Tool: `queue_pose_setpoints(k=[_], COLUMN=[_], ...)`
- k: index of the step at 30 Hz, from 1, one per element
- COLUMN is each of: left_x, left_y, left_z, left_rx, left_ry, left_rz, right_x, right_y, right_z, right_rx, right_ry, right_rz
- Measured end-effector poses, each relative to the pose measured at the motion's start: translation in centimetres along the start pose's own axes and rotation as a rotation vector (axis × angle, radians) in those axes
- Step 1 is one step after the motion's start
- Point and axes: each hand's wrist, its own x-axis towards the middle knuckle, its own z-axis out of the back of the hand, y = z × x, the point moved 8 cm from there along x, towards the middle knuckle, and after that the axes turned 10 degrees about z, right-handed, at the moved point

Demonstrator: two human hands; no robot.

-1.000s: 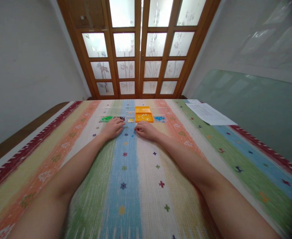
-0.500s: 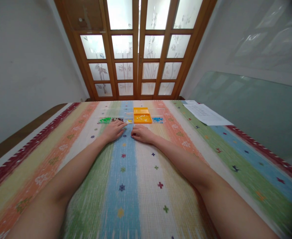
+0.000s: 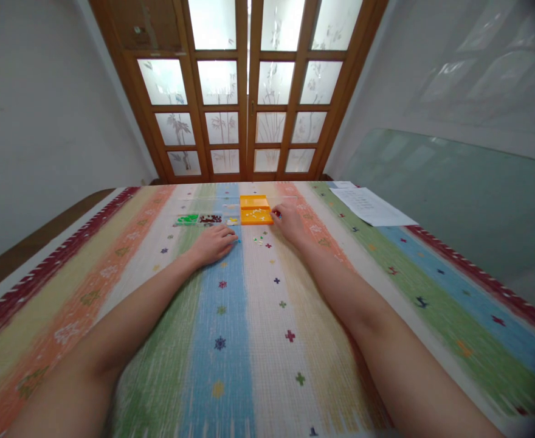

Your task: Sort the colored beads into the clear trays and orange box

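Note:
My left hand [image 3: 215, 244] rests on the striped cloth with its fingers curled together. A tiny blue spot shows at its fingertips, too small to name. Just beyond lie clear boxes with green pieces [image 3: 187, 219], dark red pieces [image 3: 210, 219] and a few yellow pieces [image 3: 232, 221]. An orange box [image 3: 256, 221] stands with its lid raised and small white pieces inside. At its right edge is my right hand [image 3: 288, 221], fingertips pinched together; what they hold, if anything, is hidden. This hand covers the place of the blue pieces. Several tiny white and green pieces [image 3: 259, 241] lie between the hands.
The patterned tablecloth [image 3: 267, 365] covers the table. White paper sheets [image 3: 370, 207] lie at the far right. A pane of frosted glass [image 3: 431, 182] leans by the right wall, and wooden doors with glass panes [image 3: 249, 109] stand behind the table.
My right hand has moved right and away from me, from beside the left hand to the orange box's right side. This uncovers the tiny loose pieces. My left hand has shifted slightly right.

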Motion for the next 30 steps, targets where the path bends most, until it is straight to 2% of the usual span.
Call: queue_pose_setpoints(k=[2, 5, 9, 14, 18, 22, 30], left_x=[0.0, 0.2, 0.9, 1.8, 1.7, 1.3, 1.1], left_y=[-0.6, -1.5, -3.2, -5.5, -6.1, -6.0, -4.6], left_z=[-0.4, -0.7, -1.2, -2.3, -2.6, -2.3, -1.6], left_rx=[-0.008, -0.015, -0.016, -0.008, -0.007, -0.034, -0.156], left_ry=[0.027, 0.057, 0.106, 0.152, 0.162, 0.150, 0.111], left_rz=[-0.004, 0.006, 0.009, -0.013, -0.053, -0.080, -0.056], right_x=[-0.3, -1.3, -1.9, -1.5, -1.1, -0.9, -0.5], right_y=[-2.4, -5.1, -6.2, -5.5, -4.5, -3.4, 0.0], right_z=[0.9, 1.2, 1.0, 0.1, -0.6, -0.8, -2.2], right_rx=[-0.056, -0.131, -0.189, -0.190, -0.172, -0.137, -0.090], right_ry=[-0.043, -0.028, 0.016, 0.002, -0.011, -0.011, 0.068], right_rz=[-0.142, -0.361, -0.481, -0.435, -0.350, -0.275, -0.091])
